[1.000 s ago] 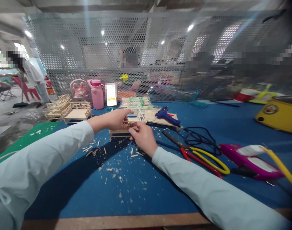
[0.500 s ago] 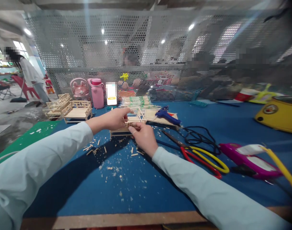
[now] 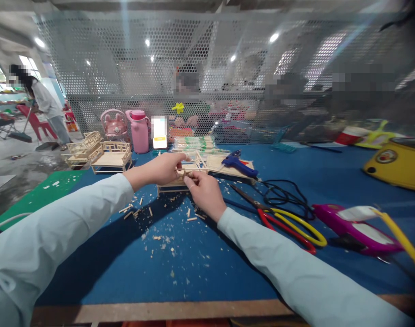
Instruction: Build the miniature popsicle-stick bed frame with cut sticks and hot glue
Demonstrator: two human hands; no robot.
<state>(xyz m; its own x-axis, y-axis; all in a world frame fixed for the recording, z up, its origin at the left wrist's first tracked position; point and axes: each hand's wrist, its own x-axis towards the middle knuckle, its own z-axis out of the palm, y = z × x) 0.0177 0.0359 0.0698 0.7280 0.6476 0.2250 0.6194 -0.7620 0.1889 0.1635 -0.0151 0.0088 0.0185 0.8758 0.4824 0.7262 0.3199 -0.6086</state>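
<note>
A small wooden stick frame (image 3: 173, 187) stands on the blue table, partly hidden by both hands. My left hand (image 3: 164, 169) reaches over it from the left, fingers closed at its middle; what they pinch is too small to name. From the right, my right hand (image 3: 205, 190) has its thumb and fingers pressed together close to the left fingertips, around something small and pale that I cannot make out. A blue glue gun (image 3: 239, 164) lies on flat wooden pieces (image 3: 217, 164) just right of the frame.
Scissors (image 3: 262, 210), a black cable (image 3: 285, 195) and a magenta tool (image 3: 357, 229) lie right. Wooden scraps (image 3: 135, 212) litter the front. Finished-looking stick models (image 3: 112, 159), a pink bottle (image 3: 139, 131) and a lit phone (image 3: 160, 132) stand behind left, before a mesh screen. A person stands far left.
The small pale thing between my fingertips looks more upright than before. Both hands stay nearly in place, and the whole view has shifted slightly.
</note>
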